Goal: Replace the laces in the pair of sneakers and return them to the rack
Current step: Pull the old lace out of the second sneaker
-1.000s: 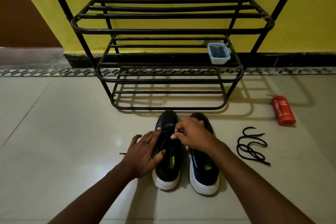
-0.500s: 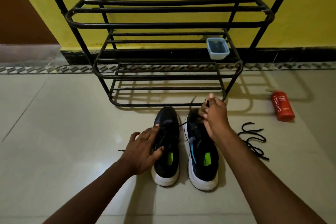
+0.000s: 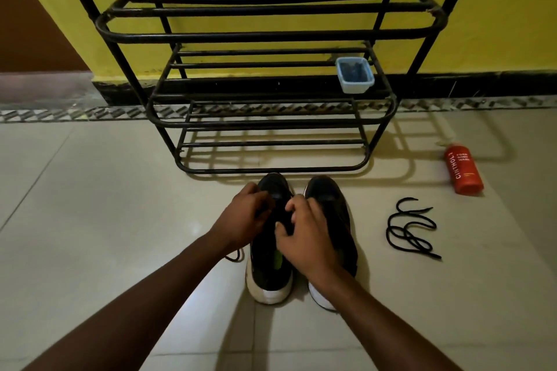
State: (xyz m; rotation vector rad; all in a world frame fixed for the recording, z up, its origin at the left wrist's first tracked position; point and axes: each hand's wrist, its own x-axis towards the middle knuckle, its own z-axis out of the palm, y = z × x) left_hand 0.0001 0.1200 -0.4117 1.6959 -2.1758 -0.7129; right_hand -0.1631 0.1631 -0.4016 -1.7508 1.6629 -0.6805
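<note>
Your left hand (image 3: 247, 217) and right hand (image 3: 304, 238) sit low in the middle of the frame, both on the left shoe (image 3: 268, 277). Your fingers curl down on its top, but I cannot tell if they pinch a lace. The right shoe (image 3: 331, 199) is just beside it. Both toes almost touch the bottom rail of the black rack (image 3: 259, 36). Wide floor (image 3: 90, 205) lies at the left. At the right lie a loose lace (image 3: 411, 229) and a red bottle (image 3: 464, 169) reading "CINTHOL FOAM BODY WASH".
</note>
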